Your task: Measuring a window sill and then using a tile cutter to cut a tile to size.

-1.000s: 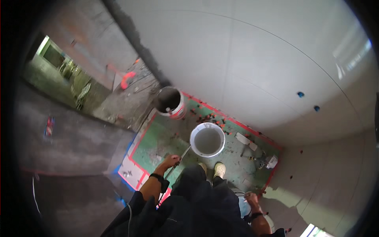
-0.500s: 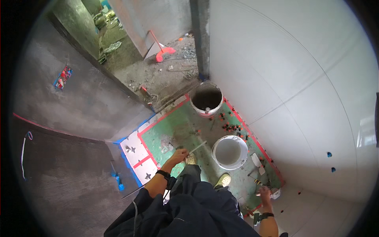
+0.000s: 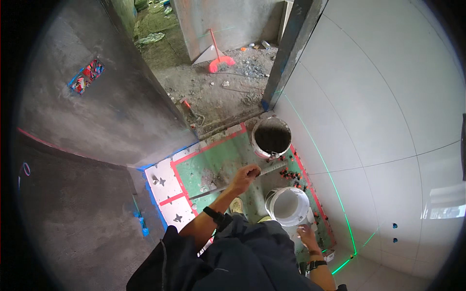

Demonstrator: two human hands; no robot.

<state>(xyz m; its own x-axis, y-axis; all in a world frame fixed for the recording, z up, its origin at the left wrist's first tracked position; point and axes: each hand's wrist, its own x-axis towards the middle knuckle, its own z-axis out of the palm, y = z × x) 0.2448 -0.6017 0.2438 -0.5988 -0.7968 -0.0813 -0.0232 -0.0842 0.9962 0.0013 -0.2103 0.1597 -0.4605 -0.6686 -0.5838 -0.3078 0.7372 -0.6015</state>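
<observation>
In the head view my left hand [image 3: 245,178] is closed around a long, narrow grey bar [image 3: 209,193], which lies slantwise above the green floor and sticks out on both sides of the fist. Just right of it stands a white bucket [image 3: 272,209] with a pale inside. My right hand [image 3: 307,236], fingers loosely bent and apart, hovers by the bucket's near rim; I see nothing held in it. A second bucket [image 3: 261,153], dark inside and smeared at the rim, stands farther off by the wall corner.
Small black and orange pieces [image 3: 291,174] lie scattered along the right wall. White tiles with dark crosses [image 3: 177,218] border the floor at left. Green laser lines [image 3: 346,217] cross the tiled wall. Past the doorway lies rubble beside a red-handled tool [image 3: 221,63].
My left hand has moved up and right, and the bar now shows at length. My right hand has come left toward the white bucket. Green laser lines now show on the wall.
</observation>
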